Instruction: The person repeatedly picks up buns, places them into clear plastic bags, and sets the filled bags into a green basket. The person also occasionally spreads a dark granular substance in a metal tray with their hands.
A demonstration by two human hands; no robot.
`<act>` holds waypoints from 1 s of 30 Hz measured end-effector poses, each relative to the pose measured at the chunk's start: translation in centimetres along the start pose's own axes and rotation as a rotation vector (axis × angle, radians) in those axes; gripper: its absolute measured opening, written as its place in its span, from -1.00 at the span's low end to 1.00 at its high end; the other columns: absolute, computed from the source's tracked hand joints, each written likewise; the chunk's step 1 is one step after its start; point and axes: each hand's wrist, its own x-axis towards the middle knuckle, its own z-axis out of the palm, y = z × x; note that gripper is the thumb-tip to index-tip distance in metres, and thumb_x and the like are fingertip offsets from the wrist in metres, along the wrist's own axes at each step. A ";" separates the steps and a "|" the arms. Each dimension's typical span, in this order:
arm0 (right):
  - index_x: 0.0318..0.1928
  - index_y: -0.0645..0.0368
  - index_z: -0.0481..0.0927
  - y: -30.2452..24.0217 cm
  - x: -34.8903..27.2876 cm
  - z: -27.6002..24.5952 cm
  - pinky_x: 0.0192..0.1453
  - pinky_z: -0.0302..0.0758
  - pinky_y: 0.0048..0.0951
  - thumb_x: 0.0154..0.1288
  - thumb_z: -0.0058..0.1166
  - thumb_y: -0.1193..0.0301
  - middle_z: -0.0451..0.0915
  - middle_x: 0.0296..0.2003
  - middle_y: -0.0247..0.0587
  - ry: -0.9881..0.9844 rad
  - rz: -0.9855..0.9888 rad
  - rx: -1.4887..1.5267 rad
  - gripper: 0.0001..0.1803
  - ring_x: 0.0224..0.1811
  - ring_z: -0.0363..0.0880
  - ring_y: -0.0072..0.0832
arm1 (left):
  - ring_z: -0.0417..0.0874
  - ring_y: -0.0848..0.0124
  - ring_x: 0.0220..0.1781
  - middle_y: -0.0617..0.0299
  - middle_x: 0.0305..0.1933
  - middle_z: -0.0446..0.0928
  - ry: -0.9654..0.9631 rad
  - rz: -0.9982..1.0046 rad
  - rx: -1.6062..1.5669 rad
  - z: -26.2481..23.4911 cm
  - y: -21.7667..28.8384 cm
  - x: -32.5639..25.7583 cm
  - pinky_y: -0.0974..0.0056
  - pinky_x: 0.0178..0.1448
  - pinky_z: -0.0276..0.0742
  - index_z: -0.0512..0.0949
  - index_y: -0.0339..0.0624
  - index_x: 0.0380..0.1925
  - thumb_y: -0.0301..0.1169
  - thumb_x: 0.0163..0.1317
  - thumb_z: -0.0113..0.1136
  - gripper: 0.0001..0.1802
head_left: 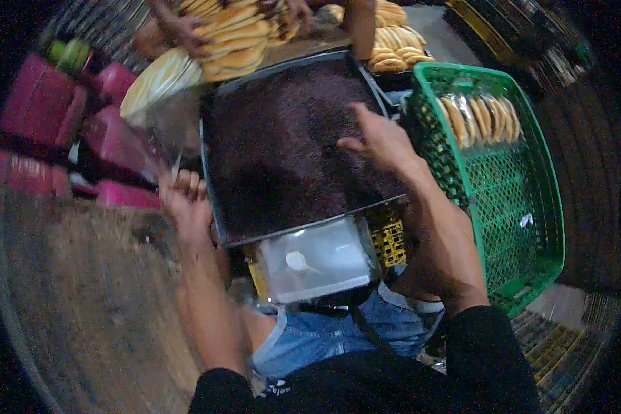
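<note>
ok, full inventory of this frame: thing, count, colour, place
large metal tray: 1, dark, filled with dark brown sprinkles, centre
green plastic crate: 1, right, holds bagged buns
long bread buns: many, golden, top, handled by another person's hands
pink boxes: several, left
clear plastic lidded container: 1, below tray
yellow crate: 1, under tray
left hand: at tray's left edge
right hand: open, over tray

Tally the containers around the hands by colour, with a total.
Dark tray of brown sprinkles, between the left hand and the right hand: 1
Green plastic crate: 1
Yellow crate: 1
Clear plastic tub: 1
Pink boxes: too blurred to count
Total counted: 4
</note>
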 end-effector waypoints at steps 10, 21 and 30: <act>-0.01 0.13 0.65 -4.0 -0.1 2.5 0.02 0.56 0.02 0.30 0.19 0.04 0.66 -0.14 0.16 -0.512 -0.109 -0.162 -0.54 -0.05 0.63 0.10 | -0.02 0.51 -0.71 0.44 -0.71 0.02 0.313 0.070 -0.331 -2.2 1.0 0.9 0.31 -0.63 -0.11 0.18 0.14 -0.59 0.05 0.49 -0.17 -0.53; 0.44 0.06 0.28 -13.4 -5.5 4.2 0.06 0.59 -0.14 0.21 0.27 0.08 0.62 -0.05 0.06 -0.243 -0.912 0.130 -0.16 -0.06 0.63 0.02 | 0.08 0.53 -0.73 0.41 -0.70 0.14 0.495 0.345 -0.066 0.5 0.1 1.0 0.32 -0.66 -0.05 0.15 0.05 -0.61 0.12 0.50 -0.17 -0.45; 0.51 0.02 0.04 -11.8 -1.8 4.3 -0.12 0.56 0.07 0.34 -0.01 -0.21 0.66 -0.22 0.20 -0.248 -0.129 0.049 -0.07 -0.23 0.65 0.18 | 0.06 0.52 -0.78 0.41 -0.72 0.10 0.477 0.210 -0.116 1.8 -2.4 2.2 0.33 -0.71 -0.07 0.16 0.06 -0.59 0.08 0.53 -0.24 -0.47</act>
